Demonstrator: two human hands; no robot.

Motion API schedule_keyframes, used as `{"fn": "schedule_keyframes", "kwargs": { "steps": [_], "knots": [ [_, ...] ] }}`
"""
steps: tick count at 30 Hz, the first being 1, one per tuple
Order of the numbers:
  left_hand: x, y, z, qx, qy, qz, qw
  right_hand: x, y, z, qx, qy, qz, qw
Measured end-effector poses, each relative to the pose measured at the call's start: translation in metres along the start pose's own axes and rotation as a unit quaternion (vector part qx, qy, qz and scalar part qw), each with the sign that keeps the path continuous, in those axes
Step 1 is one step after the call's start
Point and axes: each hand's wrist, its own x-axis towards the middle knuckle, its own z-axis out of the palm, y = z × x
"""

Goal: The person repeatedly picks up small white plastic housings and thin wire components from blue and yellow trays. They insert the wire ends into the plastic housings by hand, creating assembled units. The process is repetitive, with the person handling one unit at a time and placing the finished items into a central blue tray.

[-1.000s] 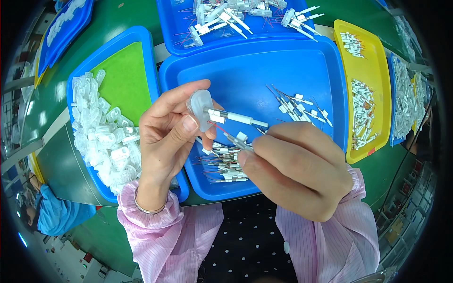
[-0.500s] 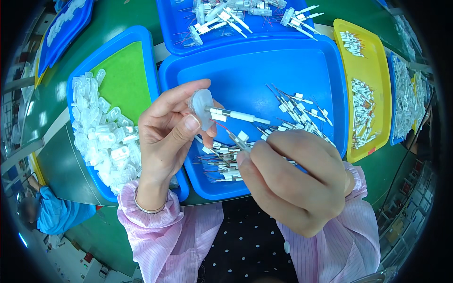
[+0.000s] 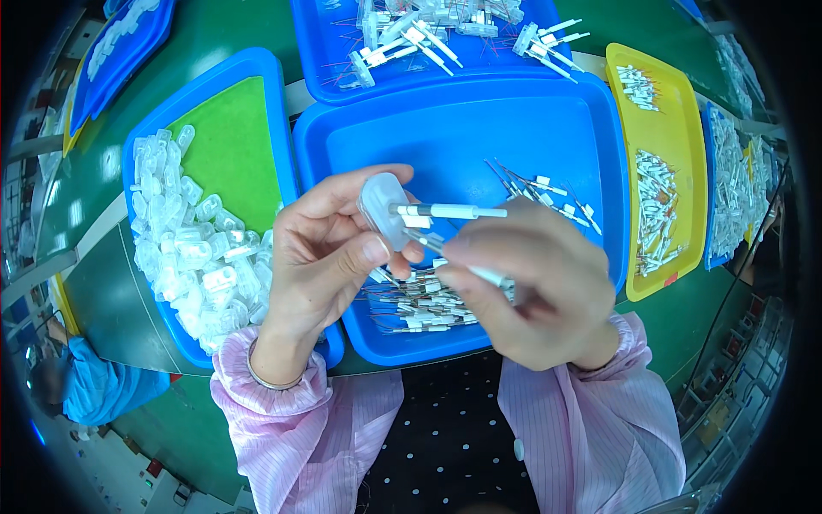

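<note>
My left hand (image 3: pixel 318 248) pinches a clear plastic housing (image 3: pixel 381 206) between thumb and fingers, above the middle blue tray (image 3: pixel 479 120). A slim white rod with a metal collar (image 3: pixel 449 212) sticks out of the housing toward the right. In my right hand (image 3: pixel 544 278), somewhat blurred, thumb and fingers close on a second white rod part (image 3: pixel 490 276). Its metal end lies close to the housing, just below the first rod; whether it has entered the housing I cannot tell. Below both hands lie several loose white rod parts with thin wires (image 3: pixel 419 304).
At left, a blue tray with a green lining (image 3: pixel 227 128) holds many clear housings (image 3: pixel 193 248). Behind the middle tray, another blue tray (image 3: pixel 330 51) carries housings with rods in them (image 3: pixel 411 43). A yellow tray (image 3: pixel 672 128) of small wired parts stands right. Another person (image 3: pixel 111 381) is at far left.
The right hand has moved up and left, bringing its rod part to the housing. The left hand, with the housing, has shifted slightly right and down.
</note>
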Motion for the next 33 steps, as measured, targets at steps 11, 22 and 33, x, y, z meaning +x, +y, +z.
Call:
{"fn": "schedule_keyframes", "kwargs": {
  "steps": [11,22,33],
  "knots": [
    [-0.002,-0.009,0.0,0.008,0.018,0.017,1.0,-0.005,0.021,0.02,0.24,0.066,0.141,0.958],
    [-0.004,-0.013,0.0,0.103,0.018,0.099,0.99,-0.01,0.023,0.034,0.246,0.108,0.141,0.953],
    [-0.009,0.03,0.005,0.503,0.075,0.148,0.848,0.008,0.014,0.003,0.18,0.071,0.192,0.962]
  ]
}}
